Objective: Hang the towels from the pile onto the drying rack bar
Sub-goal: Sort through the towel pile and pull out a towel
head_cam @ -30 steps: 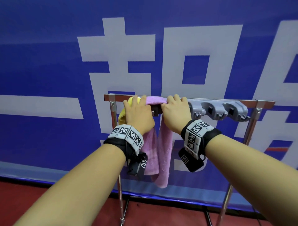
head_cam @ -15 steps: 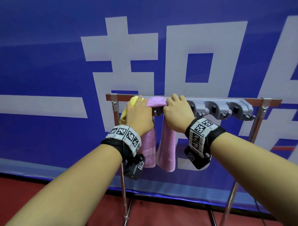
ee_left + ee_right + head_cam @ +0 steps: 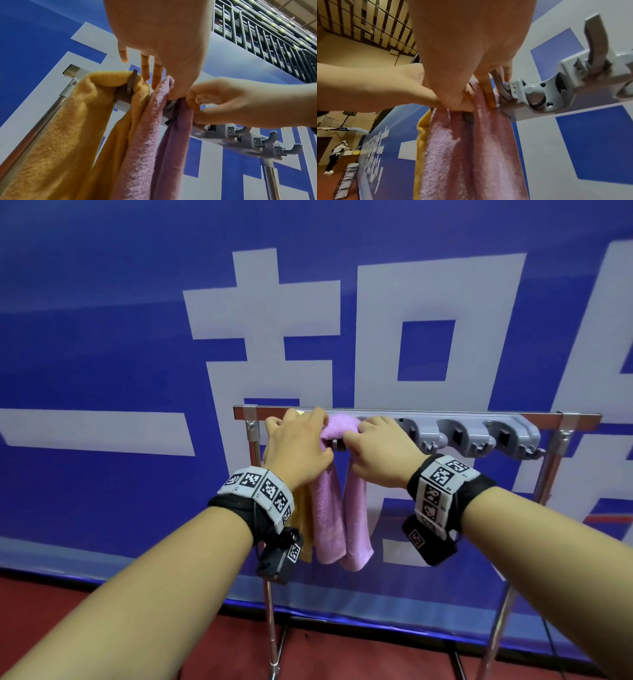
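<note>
1. Where the head view centres on the metal drying rack bar (image 3: 428, 413), a fluffy lilac terry towel (image 3: 334, 508) hangs folded over it, both halves dropping down the middle of the frame.
2. The left hand (image 3: 298, 450) lies on the towel's left shoulder at the bar; the left wrist view shows its thumb pressed against the lilac cloth while its fingers (image 3: 145, 67) reach out straight and loose past the bar.
3. The right hand (image 3: 383, 453) sits just right of the fold, fingers curled; the right wrist view shows its thumb and a finger (image 3: 487, 89) pinching the towel's right half at the bar.
4. A mustard-yellow terry towel (image 3: 68, 128) hangs left of the lilac one, touching it, draped over the same bar.
5. Grey plastic clip holders (image 3: 479, 436) line the bar toward the right of the frame.
6. A blue banner with large white characters (image 3: 102, 337) fills the background above a red floor (image 3: 359, 655).
</note>
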A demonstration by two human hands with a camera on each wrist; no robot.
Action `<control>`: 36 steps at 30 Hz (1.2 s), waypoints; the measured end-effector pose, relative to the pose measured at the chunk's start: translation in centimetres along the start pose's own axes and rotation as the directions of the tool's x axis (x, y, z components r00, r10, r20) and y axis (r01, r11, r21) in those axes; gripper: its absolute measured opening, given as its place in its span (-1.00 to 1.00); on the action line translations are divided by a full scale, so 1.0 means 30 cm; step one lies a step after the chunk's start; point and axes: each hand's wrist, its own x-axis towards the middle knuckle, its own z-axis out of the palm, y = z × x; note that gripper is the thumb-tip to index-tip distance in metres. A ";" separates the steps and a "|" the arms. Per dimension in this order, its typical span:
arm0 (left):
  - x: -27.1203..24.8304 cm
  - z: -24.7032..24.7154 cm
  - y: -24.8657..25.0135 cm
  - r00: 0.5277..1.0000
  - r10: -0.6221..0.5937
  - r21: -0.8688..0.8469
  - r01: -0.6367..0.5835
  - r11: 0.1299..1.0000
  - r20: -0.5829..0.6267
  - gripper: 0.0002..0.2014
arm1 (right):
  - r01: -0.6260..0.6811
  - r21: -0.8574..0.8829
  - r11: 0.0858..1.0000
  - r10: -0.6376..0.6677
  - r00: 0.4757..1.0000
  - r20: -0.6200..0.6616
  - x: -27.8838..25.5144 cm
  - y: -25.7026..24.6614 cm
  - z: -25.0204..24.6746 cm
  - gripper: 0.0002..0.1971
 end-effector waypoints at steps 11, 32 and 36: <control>0.090 0.037 0.027 0.999 -0.027 0.153 0.034 0.988 -0.042 -0.96 | -0.213 0.064 0.975 0.215 0.976 -0.040 0.042 0.017 0.007 -0.71; 0.087 -0.035 -0.096 0.987 -0.080 -0.235 0.111 0.966 0.138 -0.71 | -0.166 0.404 0.900 0.198 0.979 -0.039 0.035 0.043 -0.006 -0.62; 0.080 -0.024 -0.110 0.963 0.015 -0.070 0.004 0.998 0.268 -0.75 | -0.020 0.336 0.942 0.013 1.000 0.023 0.082 -0.011 -0.013 -0.57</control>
